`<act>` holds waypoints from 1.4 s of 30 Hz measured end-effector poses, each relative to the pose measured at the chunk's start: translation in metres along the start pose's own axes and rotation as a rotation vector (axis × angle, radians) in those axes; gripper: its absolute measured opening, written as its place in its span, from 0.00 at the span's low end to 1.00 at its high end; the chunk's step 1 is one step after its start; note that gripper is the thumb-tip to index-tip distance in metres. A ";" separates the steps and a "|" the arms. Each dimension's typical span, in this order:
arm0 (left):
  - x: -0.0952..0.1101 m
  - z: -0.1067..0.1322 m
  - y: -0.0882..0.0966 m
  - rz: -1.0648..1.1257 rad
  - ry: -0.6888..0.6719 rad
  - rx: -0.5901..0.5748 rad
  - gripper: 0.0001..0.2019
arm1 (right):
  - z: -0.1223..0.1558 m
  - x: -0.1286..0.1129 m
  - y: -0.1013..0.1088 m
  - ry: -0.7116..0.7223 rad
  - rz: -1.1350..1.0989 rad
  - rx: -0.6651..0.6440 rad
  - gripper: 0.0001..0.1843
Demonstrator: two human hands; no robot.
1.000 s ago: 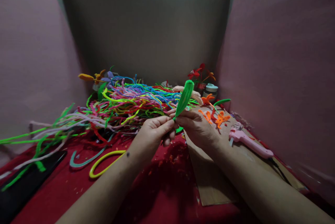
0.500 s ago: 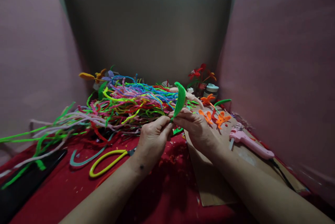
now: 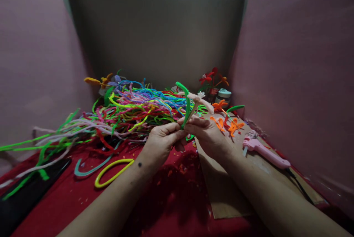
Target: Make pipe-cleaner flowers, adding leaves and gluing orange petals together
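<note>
Both my hands meet at the middle of the frame and pinch the lower end of a green pipe-cleaner leaf (image 3: pixel 187 103). My left hand (image 3: pixel 162 144) has its fingers curled, thumb and fingertips closed on the leaf's base. My right hand (image 3: pixel 206 133) grips the same base from the right. The leaf stands upright, seen edge-on, its tip curving left. Behind it lies a big heap of coloured pipe cleaners (image 3: pixel 132 109) on the red cloth (image 3: pixel 171 192).
A pink glue gun (image 3: pixel 265 152) lies on a cardboard sheet (image 3: pixel 218 189) at the right, beside orange flower pieces (image 3: pixel 231 124). Yellow-handled scissors (image 3: pixel 110 172) lie left of my forearm. Finished flowers (image 3: pixel 211 78) and a small jar (image 3: pixel 223 95) stand at the back.
The green leaf has turned between my fingers from broad side to edge-on, and its tip now bends left. Both hands stayed in place.
</note>
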State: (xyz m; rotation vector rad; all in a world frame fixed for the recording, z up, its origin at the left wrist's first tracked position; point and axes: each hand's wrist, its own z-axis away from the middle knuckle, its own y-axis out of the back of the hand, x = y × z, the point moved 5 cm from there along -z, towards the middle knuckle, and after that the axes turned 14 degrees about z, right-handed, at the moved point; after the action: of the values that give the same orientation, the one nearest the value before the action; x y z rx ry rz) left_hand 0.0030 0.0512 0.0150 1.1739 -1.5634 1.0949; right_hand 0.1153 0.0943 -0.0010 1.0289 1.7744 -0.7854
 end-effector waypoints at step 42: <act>0.003 0.005 0.001 -0.378 -0.207 0.076 0.07 | 0.001 -0.007 -0.003 0.076 -0.071 0.035 0.08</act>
State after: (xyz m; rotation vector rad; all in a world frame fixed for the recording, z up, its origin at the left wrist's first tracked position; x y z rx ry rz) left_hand 0.0005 0.0462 0.0162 1.5997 -1.3826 0.8072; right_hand 0.1150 0.0903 0.0058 1.0353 1.8772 -0.8331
